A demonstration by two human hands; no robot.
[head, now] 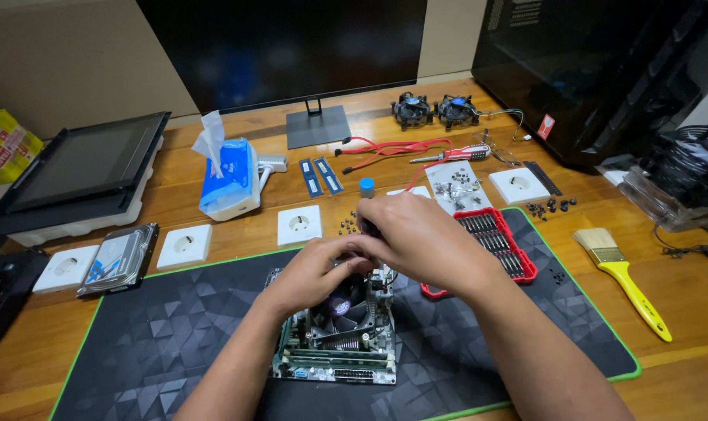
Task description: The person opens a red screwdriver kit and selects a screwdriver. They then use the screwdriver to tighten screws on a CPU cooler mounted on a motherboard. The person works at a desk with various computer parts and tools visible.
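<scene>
Both my hands sit centre frame over the motherboard (334, 355), which lies on the dark mat (175, 327) with a green edge, lower middle of the frame. My right hand (424, 238) is curled shut around a dark-handled screwdriver (367, 226) with a blue cap, held upright above the cooler fan (342, 304) on the board. My left hand (311, 273) has its fingertips pinched together against the screwdriver shaft, just over the fan; the tip itself is hidden, so I can't tell what it touches. The hands are touching each other. Right of them, on the mat's upper edge, a red bit tray (498, 242) lies open. A yellow-handled brush (627, 281) lies on the counter (681, 312) at the right. Upper middle: two RAM sticks (320, 176), red cables (385, 148), two small black fans (434, 109), a monitor stand (317, 125). Left side: a tissue pack (229, 175), white wall sockets (184, 245), a hard drive (120, 259), a dark tablet-like panel (81, 168). Loose black screws (553, 206) lie scattered upper right, near a black PC case (596, 70).
</scene>
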